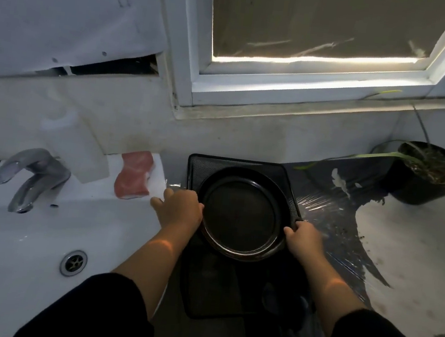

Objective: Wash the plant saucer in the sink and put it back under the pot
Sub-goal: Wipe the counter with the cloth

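You've got the round black saucer (pixel 241 216) held between both hands, one on each side of its rim. It sits over a black mesh tray (pixel 216 167), which I'll use as the landmark here. Your right hand (pixel 304 240) is curled onto the saucer's right edge, with the thumb hooked over the rim, so that's a proper grip. Your left hand (pixel 177 210) is against the left edge; the fingers look fairly relaxed and spread, and I honestly can't tell if they wrap the rim or just press on it.

Left of the tray is the white sink (pixel 28 229), with the chrome tap (pixel 29 174) at its back and the drain (pixel 73 262) lower down. A pinkish sponge (pixel 134 175) lies on the sink's ledge, just beside the tray's left edge. The black pot (pixel 422 177) with the thin green plant stands well to the right of the tray, on the counter near the wall, with no saucer under it. Some clear plastic film (pixel 322 204) lies crinkled on the counter between tray and pot. The window (pixel 315 26) is on the wall behind the tray.
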A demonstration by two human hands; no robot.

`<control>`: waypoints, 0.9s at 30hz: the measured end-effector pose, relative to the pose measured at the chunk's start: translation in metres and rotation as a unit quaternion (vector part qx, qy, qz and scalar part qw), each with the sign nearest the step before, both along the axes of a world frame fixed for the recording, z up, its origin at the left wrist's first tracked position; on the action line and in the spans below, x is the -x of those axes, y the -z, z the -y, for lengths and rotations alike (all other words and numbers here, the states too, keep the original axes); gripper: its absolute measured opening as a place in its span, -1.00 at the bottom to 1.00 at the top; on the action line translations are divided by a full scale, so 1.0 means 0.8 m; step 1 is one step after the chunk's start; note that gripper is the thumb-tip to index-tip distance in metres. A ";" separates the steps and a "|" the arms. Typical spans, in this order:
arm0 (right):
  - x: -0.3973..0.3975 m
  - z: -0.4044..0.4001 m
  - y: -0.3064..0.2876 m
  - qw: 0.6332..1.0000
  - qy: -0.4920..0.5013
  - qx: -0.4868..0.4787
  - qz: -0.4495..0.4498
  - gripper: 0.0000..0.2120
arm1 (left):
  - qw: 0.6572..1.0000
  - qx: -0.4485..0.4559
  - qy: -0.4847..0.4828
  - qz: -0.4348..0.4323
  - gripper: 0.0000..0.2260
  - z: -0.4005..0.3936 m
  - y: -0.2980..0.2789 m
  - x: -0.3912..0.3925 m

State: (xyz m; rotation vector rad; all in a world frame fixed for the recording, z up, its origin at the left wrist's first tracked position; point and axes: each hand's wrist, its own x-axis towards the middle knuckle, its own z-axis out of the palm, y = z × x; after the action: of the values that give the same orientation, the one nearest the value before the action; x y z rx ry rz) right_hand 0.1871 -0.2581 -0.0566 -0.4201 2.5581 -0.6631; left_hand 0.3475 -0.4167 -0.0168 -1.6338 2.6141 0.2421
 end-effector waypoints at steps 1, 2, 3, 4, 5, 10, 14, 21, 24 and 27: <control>-0.002 0.001 -0.001 1.000 -0.006 -0.009 -0.012 -0.73 | 1.000 0.009 0.007 0.002 -0.77 -0.002 -0.001 0.000; -0.004 0.001 -0.001 0.999 -0.016 -0.012 -0.027 -0.74 | 1.000 0.019 0.011 0.002 -0.77 -0.002 -0.001 -0.001; -0.005 0.002 0.000 0.999 -0.024 -0.013 -0.039 -0.73 | 1.000 0.027 0.015 0.001 -0.75 -0.001 -0.002 -0.001; -0.005 0.002 0.002 0.998 -0.028 -0.011 -0.049 -0.69 | 0.999 0.031 0.020 0.002 -0.73 -0.001 -0.002 -0.001; -0.006 0.002 0.002 0.998 -0.025 -0.002 -0.053 -0.64 | 0.999 0.031 0.029 0.004 -0.74 0.000 -0.002 -0.001; -0.009 -0.004 -0.018 0.987 0.042 0.143 -0.064 -0.68 | 0.997 0.040 0.058 0.019 -0.80 -0.005 -0.002 0.000; -0.011 -0.013 -0.041 0.963 0.051 0.261 -0.047 -0.74 | 0.994 0.069 0.089 0.005 -0.66 -0.018 -0.006 -0.007; -0.049 -0.023 -0.101 0.894 0.006 0.442 0.073 -0.72 | 0.934 -0.150 0.125 -0.299 -0.73 -0.065 -0.038 0.012; -0.066 -0.036 -0.115 0.866 0.003 0.479 0.141 -0.71 | 0.857 -0.289 0.107 -0.414 -0.77 -0.104 -0.062 0.013; -0.083 -0.058 -0.127 0.830 0.006 0.516 0.210 -0.74 | 0.817 -0.324 0.093 -0.467 -0.86 -0.142 -0.080 0.008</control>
State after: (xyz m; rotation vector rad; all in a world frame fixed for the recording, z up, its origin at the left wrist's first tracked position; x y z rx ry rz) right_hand 0.2534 -0.2118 0.0450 -0.5027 1.5885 -1.8885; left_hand 0.3413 -0.3030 0.0470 -1.1115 2.6191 2.0999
